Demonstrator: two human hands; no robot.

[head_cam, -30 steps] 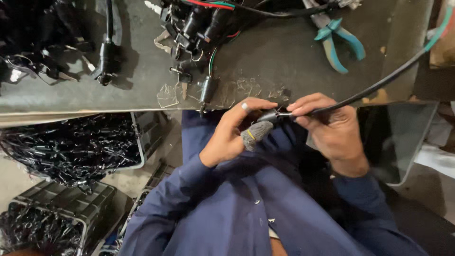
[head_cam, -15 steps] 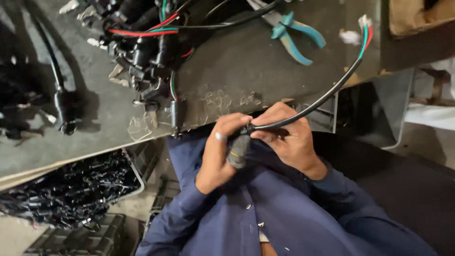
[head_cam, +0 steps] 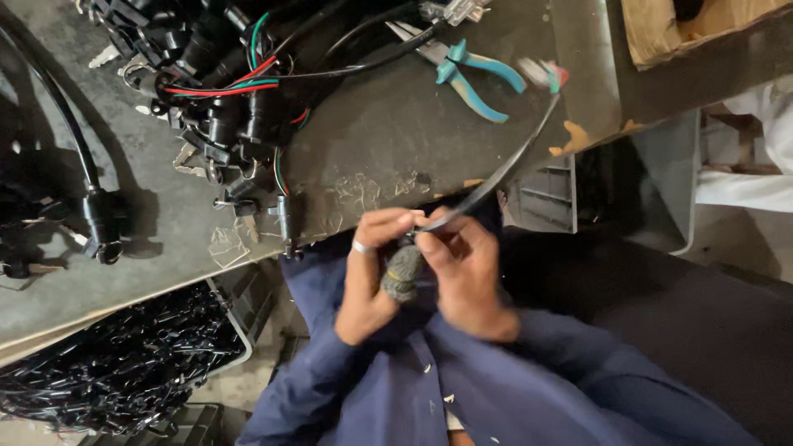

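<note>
My left hand (head_cam: 368,277), with a ring on one finger, and my right hand (head_cam: 467,277) meet just below the workbench edge. Together they pinch the near end of a black cable (head_cam: 504,169). The cable rises up and to the right, and its far end (head_cam: 549,74) shows blurred red and green wire tips. A grey, cloth-wrapped finger cover or plug (head_cam: 403,272) sits between the two hands; I cannot tell which. Both arms wear dark blue sleeves.
The grey workbench (head_cam: 388,132) carries a heap of black connectors with red and green wires (head_cam: 219,99), teal-handled pliers (head_cam: 475,74) and a lone black cable with plug (head_cam: 99,219). Trays of black parts (head_cam: 124,363) sit lower left. A cardboard box (head_cam: 702,29) stands upper right.
The view has shifted, so the bench and pliers sit further right in frame. The cable's free end has swung lower and more upright, and the hands have closed in tighter on its near end.
</note>
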